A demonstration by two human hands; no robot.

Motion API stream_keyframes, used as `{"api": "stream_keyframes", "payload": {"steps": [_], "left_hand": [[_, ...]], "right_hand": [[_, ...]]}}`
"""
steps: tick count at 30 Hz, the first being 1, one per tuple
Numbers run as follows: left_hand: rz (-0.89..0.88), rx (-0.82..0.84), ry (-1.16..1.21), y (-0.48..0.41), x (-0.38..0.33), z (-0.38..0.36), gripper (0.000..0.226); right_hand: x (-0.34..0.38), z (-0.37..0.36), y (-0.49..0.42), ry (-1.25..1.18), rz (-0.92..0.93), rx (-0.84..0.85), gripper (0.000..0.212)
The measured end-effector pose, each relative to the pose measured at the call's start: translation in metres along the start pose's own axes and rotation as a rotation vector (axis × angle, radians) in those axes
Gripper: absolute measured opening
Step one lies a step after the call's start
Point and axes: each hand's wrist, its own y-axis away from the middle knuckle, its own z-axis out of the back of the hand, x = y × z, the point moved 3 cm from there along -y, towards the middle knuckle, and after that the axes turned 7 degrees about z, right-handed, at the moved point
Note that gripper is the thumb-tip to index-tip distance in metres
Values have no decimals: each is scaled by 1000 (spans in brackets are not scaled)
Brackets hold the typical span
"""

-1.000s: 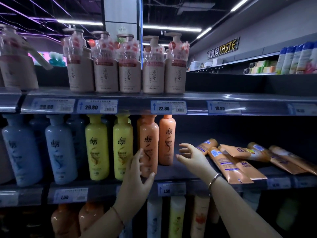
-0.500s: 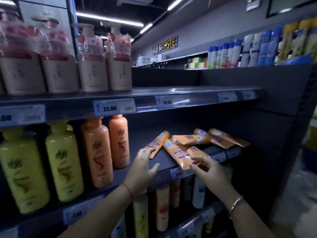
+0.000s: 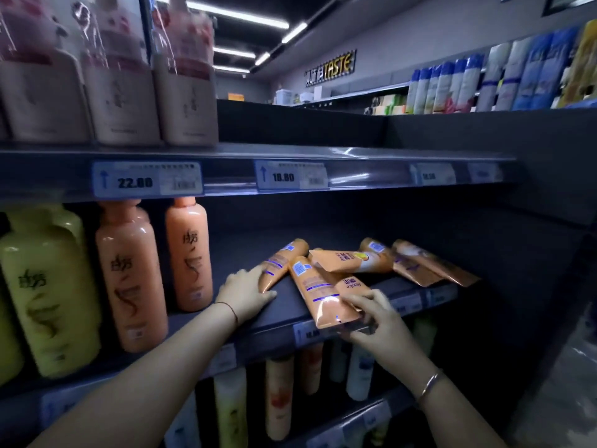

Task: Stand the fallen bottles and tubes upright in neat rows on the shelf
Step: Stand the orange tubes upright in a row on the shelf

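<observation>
Several orange tubes lie flat in a loose pile on the dark middle shelf. My left hand rests on the shelf with its fingers against the crimped end of the leftmost tube. My right hand closes its fingers around the crimped end of the nearest tube, which juts over the shelf's front edge. More tubes lie behind, to the right. Orange bottles stand upright left of the pile.
Yellow bottles stand at the far left of the same shelf. Pump bottles fill the shelf above; its right part is bare. Tubes stand on the shelf below. The shelf unit's dark side wall closes the right end.
The view has swung right and closer to the pile. My left hand moved from near the orange bottles to the leftmost tube. My right hand came down onto the nearest tube's end.
</observation>
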Motion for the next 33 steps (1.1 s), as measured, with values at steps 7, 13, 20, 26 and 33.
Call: {"api": "stream_keyframes", "payload": {"steps": [7, 13, 20, 26, 33], "left_hand": [[-130, -88, -376, 6, -18, 12, 28], [-159, -152, -288, 26, -9, 34, 14], [-212, -491, 381, 54, 6, 60, 9], [-208, -623, 691, 86, -7, 98, 13], [-158, -571, 907, 90, -12, 115, 19]], "right_hand": [[-10, 0, -14, 121, 226, -59, 49], [3, -1, -21, 56, 403, -85, 35], [31, -5, -43, -118, 472, -215, 14], [52, -13, -70, -588, 247, -218, 13], [78, -26, -97, -835, 92, -278, 15]]}}
